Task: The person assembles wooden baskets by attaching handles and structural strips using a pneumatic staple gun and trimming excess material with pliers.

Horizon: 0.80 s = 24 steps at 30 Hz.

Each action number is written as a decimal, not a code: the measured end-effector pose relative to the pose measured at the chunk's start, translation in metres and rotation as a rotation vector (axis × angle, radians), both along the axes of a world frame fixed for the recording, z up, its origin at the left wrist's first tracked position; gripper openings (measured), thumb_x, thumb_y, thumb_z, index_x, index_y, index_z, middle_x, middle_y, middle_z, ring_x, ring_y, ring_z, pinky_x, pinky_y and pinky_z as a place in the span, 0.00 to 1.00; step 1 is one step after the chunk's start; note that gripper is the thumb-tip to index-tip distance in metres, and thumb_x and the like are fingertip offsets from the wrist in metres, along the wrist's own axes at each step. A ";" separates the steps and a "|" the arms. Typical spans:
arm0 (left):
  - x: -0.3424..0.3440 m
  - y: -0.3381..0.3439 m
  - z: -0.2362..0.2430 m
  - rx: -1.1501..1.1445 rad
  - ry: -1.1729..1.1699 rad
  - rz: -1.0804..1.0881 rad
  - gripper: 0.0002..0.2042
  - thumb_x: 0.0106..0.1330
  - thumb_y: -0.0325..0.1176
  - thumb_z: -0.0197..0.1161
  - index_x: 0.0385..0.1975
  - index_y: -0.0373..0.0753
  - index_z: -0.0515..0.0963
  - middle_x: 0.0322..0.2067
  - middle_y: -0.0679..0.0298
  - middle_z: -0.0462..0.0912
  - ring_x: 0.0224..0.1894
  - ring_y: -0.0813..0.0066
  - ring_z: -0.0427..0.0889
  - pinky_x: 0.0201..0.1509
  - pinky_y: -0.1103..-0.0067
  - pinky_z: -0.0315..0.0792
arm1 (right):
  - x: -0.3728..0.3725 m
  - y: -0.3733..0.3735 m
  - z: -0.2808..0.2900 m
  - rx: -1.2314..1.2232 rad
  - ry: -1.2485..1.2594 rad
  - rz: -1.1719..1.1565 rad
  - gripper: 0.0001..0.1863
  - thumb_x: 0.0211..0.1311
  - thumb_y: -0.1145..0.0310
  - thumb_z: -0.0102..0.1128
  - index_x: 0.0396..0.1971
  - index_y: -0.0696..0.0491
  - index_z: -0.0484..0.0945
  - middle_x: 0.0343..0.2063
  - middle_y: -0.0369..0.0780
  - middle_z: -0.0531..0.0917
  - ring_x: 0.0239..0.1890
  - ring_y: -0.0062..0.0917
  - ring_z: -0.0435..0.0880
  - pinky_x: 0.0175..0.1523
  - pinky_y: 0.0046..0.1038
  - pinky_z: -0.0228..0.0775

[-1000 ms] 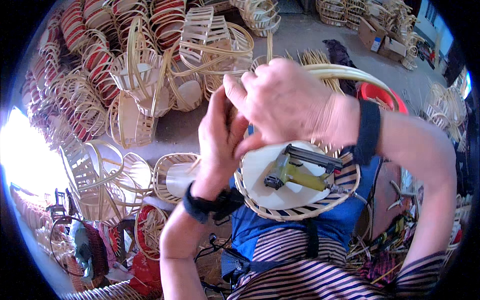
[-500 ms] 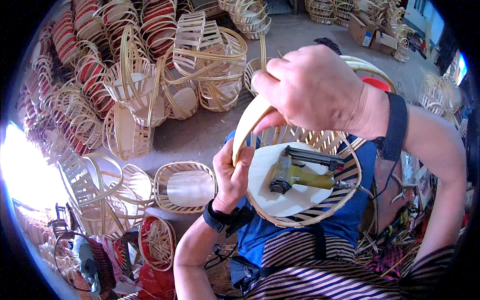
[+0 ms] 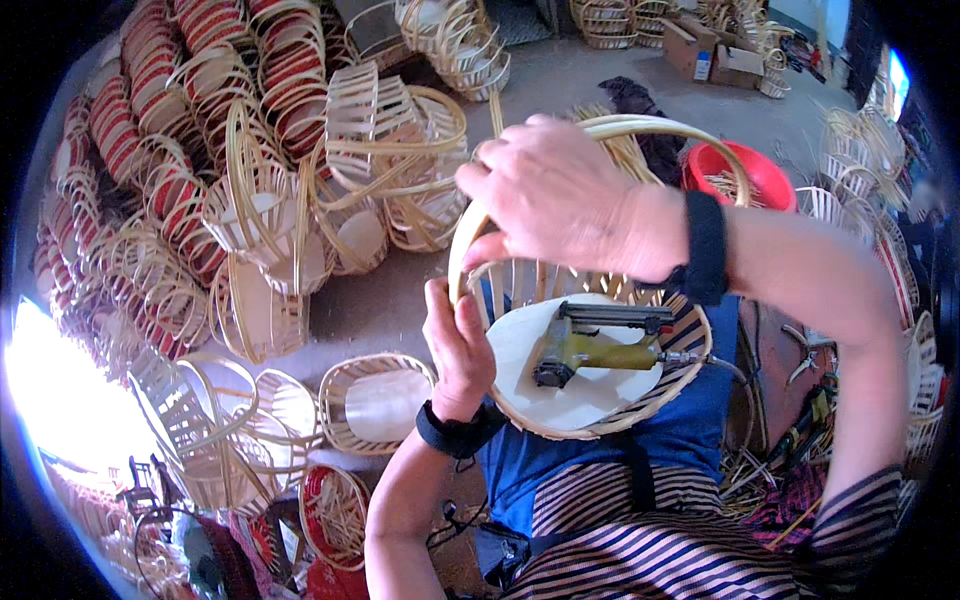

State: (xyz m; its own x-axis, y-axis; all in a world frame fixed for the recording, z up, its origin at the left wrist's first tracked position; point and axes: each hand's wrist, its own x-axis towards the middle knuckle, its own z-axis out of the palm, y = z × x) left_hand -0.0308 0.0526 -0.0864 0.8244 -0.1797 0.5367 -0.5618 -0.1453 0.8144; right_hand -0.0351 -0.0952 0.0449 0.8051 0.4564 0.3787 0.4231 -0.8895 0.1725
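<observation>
A woven wooden-strip basket [image 3: 560, 433] with a pale oval base rests on my lap. Its bent wooden handle [image 3: 700, 128] arches above it and runs down through both hands. My left hand [image 3: 458, 345] is closed around the handle's lower left end, beside the basket rim. Higher up, my right hand [image 3: 575, 195] is wrapped over the same handle, knuckles upward. Part of the far rim is hidden behind my right hand and wrist. Inside the basket lies an olive and black nail gun [image 3: 605, 347] with a hose fitting at its right end.
Stacked baskets with red bands [image 3: 150, 95] fill the far left. An oval basket [image 3: 375, 405] stands on the floor left of my knees. A red basin [image 3: 765, 180] with wood sticks sits beyond my right arm. Cardboard boxes [image 3: 690, 50] are farther back; pliers [image 3: 805, 350] lie at the right.
My right hand has moved left and closer to my left hand, still on the handle. More of the handle's arch and the red basin show now. The whole view has shifted slightly.
</observation>
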 end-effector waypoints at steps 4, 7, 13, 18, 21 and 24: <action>0.007 0.001 -0.001 -0.035 -0.040 0.003 0.16 0.61 0.44 0.40 0.26 0.35 0.61 0.13 0.64 0.61 0.16 0.79 0.60 0.19 0.80 0.57 | -0.025 0.008 -0.033 0.099 -0.455 0.324 0.26 0.36 0.58 0.58 0.37 0.54 0.66 0.38 0.43 0.67 0.40 0.31 0.68 0.44 0.28 0.60; 0.005 0.003 -0.005 -0.033 0.022 -0.022 0.15 0.61 0.43 0.41 0.26 0.35 0.61 0.13 0.64 0.62 0.16 0.78 0.60 0.19 0.80 0.57 | -0.049 -0.007 -0.099 0.281 0.235 0.255 0.28 0.35 0.62 0.59 0.39 0.57 0.63 0.41 0.47 0.64 0.41 0.37 0.68 0.45 0.31 0.61; -0.001 -0.008 0.003 0.017 -0.044 -0.025 0.12 0.60 0.39 0.43 0.26 0.35 0.62 0.12 0.64 0.61 0.15 0.78 0.59 0.18 0.80 0.56 | -0.059 -0.042 -0.190 0.228 0.887 -0.140 0.27 0.36 0.66 0.57 0.37 0.65 0.59 0.39 0.52 0.62 0.36 0.43 0.70 0.40 0.33 0.65; 0.002 -0.026 0.016 0.093 0.055 -0.026 0.08 0.58 0.34 0.45 0.26 0.35 0.62 0.12 0.58 0.63 0.14 0.70 0.64 0.19 0.76 0.59 | -0.050 -0.064 -0.181 0.477 0.945 -0.202 0.20 0.37 0.69 0.54 0.33 0.63 0.65 0.27 0.51 0.71 0.27 0.37 0.74 0.33 0.33 0.66; 0.000 -0.040 0.020 0.176 0.092 -0.033 0.08 0.57 0.34 0.47 0.28 0.36 0.62 0.14 0.55 0.66 0.16 0.59 0.67 0.20 0.73 0.61 | -0.055 -0.078 -0.129 0.499 0.931 -0.298 0.15 0.37 0.71 0.52 0.29 0.62 0.69 0.14 0.47 0.74 0.19 0.31 0.74 0.28 0.31 0.65; -0.004 -0.050 0.028 0.204 0.100 -0.061 0.09 0.57 0.35 0.49 0.29 0.36 0.63 0.15 0.53 0.68 0.19 0.53 0.69 0.21 0.70 0.62 | -0.083 -0.077 -0.089 0.759 0.614 -0.164 0.13 0.38 0.72 0.52 0.28 0.61 0.71 0.20 0.46 0.76 0.23 0.32 0.76 0.30 0.30 0.67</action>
